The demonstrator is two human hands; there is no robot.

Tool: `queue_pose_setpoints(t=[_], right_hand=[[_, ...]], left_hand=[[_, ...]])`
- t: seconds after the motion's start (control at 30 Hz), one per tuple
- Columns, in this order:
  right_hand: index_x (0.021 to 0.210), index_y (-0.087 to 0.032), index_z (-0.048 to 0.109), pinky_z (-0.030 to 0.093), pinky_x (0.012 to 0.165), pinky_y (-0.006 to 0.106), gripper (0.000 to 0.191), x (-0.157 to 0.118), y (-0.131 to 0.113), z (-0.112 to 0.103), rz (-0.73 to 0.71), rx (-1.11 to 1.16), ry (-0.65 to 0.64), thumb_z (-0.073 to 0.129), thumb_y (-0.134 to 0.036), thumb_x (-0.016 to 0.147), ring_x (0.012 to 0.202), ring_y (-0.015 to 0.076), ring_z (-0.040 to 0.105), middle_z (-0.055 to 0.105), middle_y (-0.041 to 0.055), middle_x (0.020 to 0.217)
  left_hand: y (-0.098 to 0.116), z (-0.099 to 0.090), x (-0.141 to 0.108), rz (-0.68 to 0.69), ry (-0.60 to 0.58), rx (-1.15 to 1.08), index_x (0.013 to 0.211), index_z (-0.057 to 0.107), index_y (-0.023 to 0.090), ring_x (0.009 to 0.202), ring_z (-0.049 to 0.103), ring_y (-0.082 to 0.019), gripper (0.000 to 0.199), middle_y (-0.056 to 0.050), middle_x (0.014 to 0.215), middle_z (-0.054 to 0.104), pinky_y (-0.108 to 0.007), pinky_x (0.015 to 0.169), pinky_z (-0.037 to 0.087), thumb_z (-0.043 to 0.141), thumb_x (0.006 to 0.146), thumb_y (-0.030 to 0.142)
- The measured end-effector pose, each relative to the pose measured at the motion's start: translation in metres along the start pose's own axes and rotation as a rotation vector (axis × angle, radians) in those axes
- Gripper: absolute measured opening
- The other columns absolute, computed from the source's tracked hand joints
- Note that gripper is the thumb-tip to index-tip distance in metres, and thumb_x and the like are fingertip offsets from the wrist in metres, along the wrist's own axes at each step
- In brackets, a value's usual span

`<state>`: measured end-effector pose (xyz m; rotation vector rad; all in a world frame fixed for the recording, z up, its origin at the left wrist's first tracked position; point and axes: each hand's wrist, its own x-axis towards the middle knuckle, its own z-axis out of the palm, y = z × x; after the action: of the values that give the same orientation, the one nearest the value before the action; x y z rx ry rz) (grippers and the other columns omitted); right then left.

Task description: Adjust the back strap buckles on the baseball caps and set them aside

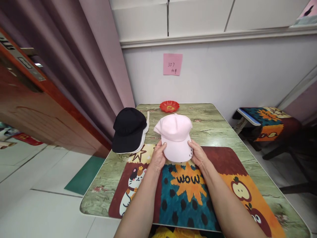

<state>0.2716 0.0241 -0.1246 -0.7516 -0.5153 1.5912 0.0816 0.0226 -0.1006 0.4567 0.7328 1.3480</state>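
Observation:
A pale pink cap [176, 129] is held between my two hands near the middle of the table, its brim towards me. My left hand [158, 154] grips the left edge of the brim, thumb on top. On the brim's right edge, beside some small dark marks, my right hand [196, 153] has its thumb on top too; the fingers of both hands are partly hidden underneath. To the left, a black cap [129, 129] lies over a white cap [144, 140], of which only the edge and a strap show.
A red scalloped dish [169, 106] stands at the table's back edge by the wall. A colourful mat [188, 198] covers the front of the wooden-patterned table [210, 124]. At the left is a wooden door [49, 112]; a stool [264, 120] stands at the right.

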Motion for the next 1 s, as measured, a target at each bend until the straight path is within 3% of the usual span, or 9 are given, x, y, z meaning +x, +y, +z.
queue_pose_setpoints(t=[0.1,0.2,0.3,0.43,0.6,0.77,0.9,1.0], right_hand=[[0.111,-0.019,0.073,0.062,0.09,0.036,0.034,-0.002,0.003,0.002,-0.016,0.029,0.002,0.08,-0.025,0.078,0.092,0.0229,0.077,0.08,0.0062,0.106],[0.118,-0.024,0.07,0.062,0.089,0.034,0.038,-0.001,0.005,0.002,-0.025,0.068,0.045,0.077,-0.025,0.081,0.097,0.0204,0.076,0.078,0.0027,0.114],[0.124,-0.027,0.067,0.062,0.09,0.035,0.045,0.0,0.004,0.0,-0.026,0.058,0.048,0.077,-0.025,0.081,0.097,0.02,0.076,0.078,0.0001,0.115],[0.129,-0.027,0.065,0.061,0.089,0.035,0.054,-0.001,0.001,0.0,-0.063,0.05,0.002,0.078,-0.022,0.077,0.097,0.0207,0.075,0.078,0.0008,0.115],[0.121,-0.026,0.068,0.06,0.078,0.03,0.054,-0.006,-0.007,0.005,-0.102,-0.004,-0.022,0.08,-0.017,0.069,0.085,0.0189,0.074,0.079,0.0,0.108],[0.113,-0.025,0.07,0.053,0.095,0.032,0.045,-0.006,-0.01,0.006,-0.246,-0.087,-0.007,0.084,-0.023,0.069,0.102,0.0197,0.07,0.078,0.0005,0.11],[0.109,-0.025,0.071,0.048,0.102,0.033,0.042,0.0,-0.007,-0.004,-0.405,-0.24,0.066,0.084,-0.029,0.069,0.113,0.0214,0.065,0.076,0.001,0.114],[0.1,-0.023,0.072,0.048,0.102,0.036,0.034,0.006,-0.005,-0.014,-0.491,-0.352,0.139,0.083,-0.029,0.069,0.112,0.0235,0.064,0.077,0.0014,0.105]], left_hand=[[-0.001,-0.001,0.0,-0.009,0.053,-0.031,0.111,0.072,0.014,0.105,0.072,-0.026,0.037,-0.011,0.11,0.077,-0.04,0.106,0.051,0.081,0.076,0.022],[0.0,-0.002,-0.001,-0.068,0.015,-0.034,0.104,0.073,0.011,0.104,0.073,-0.026,0.03,-0.014,0.108,0.077,-0.04,0.104,0.052,0.08,0.076,0.02],[0.0,-0.004,-0.002,-0.096,-0.076,0.004,0.109,0.072,0.01,0.106,0.072,-0.027,0.039,-0.014,0.11,0.077,-0.041,0.106,0.051,0.081,0.071,0.014],[0.0,-0.003,-0.002,-0.038,-0.1,0.037,0.112,0.072,0.013,0.111,0.07,-0.026,0.046,-0.012,0.115,0.076,-0.038,0.108,0.048,0.083,0.068,0.013],[-0.002,-0.002,0.0,0.051,-0.057,0.098,0.11,0.073,0.015,0.11,0.069,-0.024,0.047,-0.01,0.114,0.076,-0.037,0.108,0.046,0.087,0.065,0.018],[-0.007,-0.007,0.004,0.128,0.035,0.202,0.112,0.073,0.018,0.119,0.064,-0.025,0.05,-0.01,0.119,0.073,-0.04,0.111,0.043,0.09,0.065,0.024],[-0.004,-0.006,0.004,0.111,0.078,0.19,0.112,0.073,0.017,0.13,0.056,-0.03,0.044,-0.015,0.136,0.063,-0.043,0.11,0.044,0.08,0.079,0.044],[0.002,-0.004,0.001,0.024,0.017,0.14,0.121,0.069,0.015,0.13,0.055,-0.034,0.065,-0.02,0.138,0.061,-0.046,0.102,0.051,0.059,0.086,0.069]])
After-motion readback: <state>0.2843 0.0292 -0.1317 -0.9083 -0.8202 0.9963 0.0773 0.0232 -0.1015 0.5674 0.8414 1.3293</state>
